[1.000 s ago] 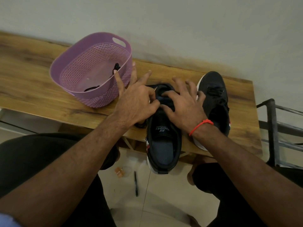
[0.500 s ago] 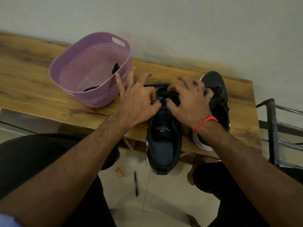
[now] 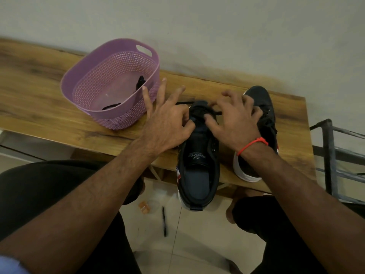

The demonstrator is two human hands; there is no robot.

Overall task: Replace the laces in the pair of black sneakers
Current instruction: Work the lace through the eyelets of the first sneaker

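The near black sneaker [image 3: 199, 167] lies lengthwise — toe toward the wall, heel overhanging the table [image 3: 59, 119]. Left hand [image 3: 167, 125] and right hand [image 3: 235, 119] pinch its black lace [image 3: 201, 113].

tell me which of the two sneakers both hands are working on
The left sneaker, the one nearer the purple basket, heel overhanging the table edge. Both hands pinch its lace; the right sneaker lies behind the right wrist.

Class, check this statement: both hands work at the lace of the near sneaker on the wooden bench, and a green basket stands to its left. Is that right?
One detail is wrong: the basket is purple, not green, as the head view shows. The rest holds: the left hand and right hand work at the lace of the near sneaker on the wooden bench.
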